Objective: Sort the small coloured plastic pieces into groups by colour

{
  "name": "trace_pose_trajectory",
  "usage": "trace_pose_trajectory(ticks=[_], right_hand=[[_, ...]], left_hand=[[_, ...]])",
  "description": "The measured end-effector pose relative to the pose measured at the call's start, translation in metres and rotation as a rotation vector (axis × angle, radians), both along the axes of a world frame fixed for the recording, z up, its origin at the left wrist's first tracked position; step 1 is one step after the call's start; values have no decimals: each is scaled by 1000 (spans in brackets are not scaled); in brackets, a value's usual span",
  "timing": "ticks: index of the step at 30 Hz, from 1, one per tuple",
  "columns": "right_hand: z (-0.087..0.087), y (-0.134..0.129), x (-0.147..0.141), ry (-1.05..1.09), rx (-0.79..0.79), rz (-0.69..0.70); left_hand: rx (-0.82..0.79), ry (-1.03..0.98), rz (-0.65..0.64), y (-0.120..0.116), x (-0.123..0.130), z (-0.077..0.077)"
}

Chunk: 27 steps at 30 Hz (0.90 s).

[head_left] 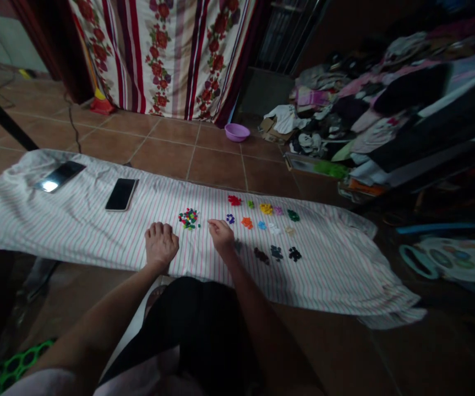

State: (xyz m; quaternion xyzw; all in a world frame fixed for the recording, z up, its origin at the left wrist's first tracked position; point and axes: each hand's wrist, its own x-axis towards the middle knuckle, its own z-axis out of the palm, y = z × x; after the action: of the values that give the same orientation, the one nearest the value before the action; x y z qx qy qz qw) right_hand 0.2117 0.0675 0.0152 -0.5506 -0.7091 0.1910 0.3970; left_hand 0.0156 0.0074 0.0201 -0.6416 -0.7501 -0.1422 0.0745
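Observation:
My left hand rests on the striped cloth, palm down, with its fingers lying forward. Just right of it is a mixed pile of small red, green and other coloured pieces, too small to name. My right hand is over the cloth to the right of that pile, thumb and forefinger pinched together; anything between them is too small to see. Beyond it lie single-colour heaps, among them red pieces, yellow pieces, orange pieces, purple pieces and black pieces.
Two phones lie on the cloth's left part, a dark phone and a shiny one. On the tiled floor beyond stands a purple basin before a flowered curtain. Clothes are heaped at the right.

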Motion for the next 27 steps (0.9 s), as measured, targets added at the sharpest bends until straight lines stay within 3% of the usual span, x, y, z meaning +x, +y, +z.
trace_pose_trajectory(ticks=[5, 10, 20, 27], right_hand=[[-9, 33, -35, -127, -71, 29], [-13, 52, -44, -246, -113, 78], [-7, 59, -41, -427, -91, 245], [-8, 59, -39, -351, -150, 152]], left_hand=[[-2, -25, -11, 1, -1, 0], [-8, -22, -20, 3, -1, 0], [6, 6, -16, 3, -1, 0], [17, 16, -17, 2, -1, 1]])
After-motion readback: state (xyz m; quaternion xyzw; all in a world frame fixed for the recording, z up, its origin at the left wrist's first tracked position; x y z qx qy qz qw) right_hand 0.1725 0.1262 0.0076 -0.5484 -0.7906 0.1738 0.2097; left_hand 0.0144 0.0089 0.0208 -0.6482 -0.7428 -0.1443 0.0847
